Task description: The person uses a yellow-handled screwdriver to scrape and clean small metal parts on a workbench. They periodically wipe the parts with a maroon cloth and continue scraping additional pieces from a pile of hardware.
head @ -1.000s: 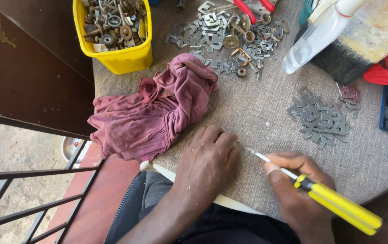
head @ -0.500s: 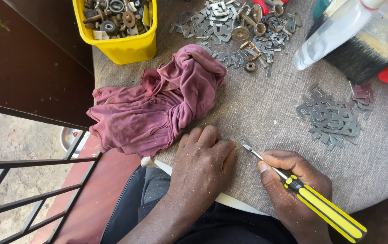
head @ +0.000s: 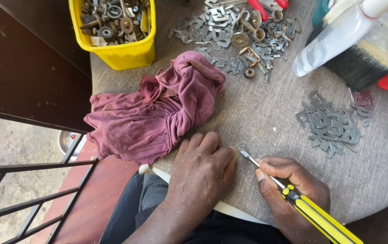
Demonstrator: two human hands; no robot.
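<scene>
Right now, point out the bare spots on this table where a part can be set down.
Bare table lies between the maroon rag and the flat-plate pile, and at the near right edge beyond the right hand. It is crowded at the far edge: yellow bin, scattered metal parts, brush.

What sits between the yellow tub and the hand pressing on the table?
In the head view, the crumpled maroon cloth lies between the yellow tub and the left hand.

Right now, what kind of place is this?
Probably a small repair workbench. A yellow tub holds nuts and washers, piles of metal bits lie about, and the right hand works a screwdriver.
</scene>
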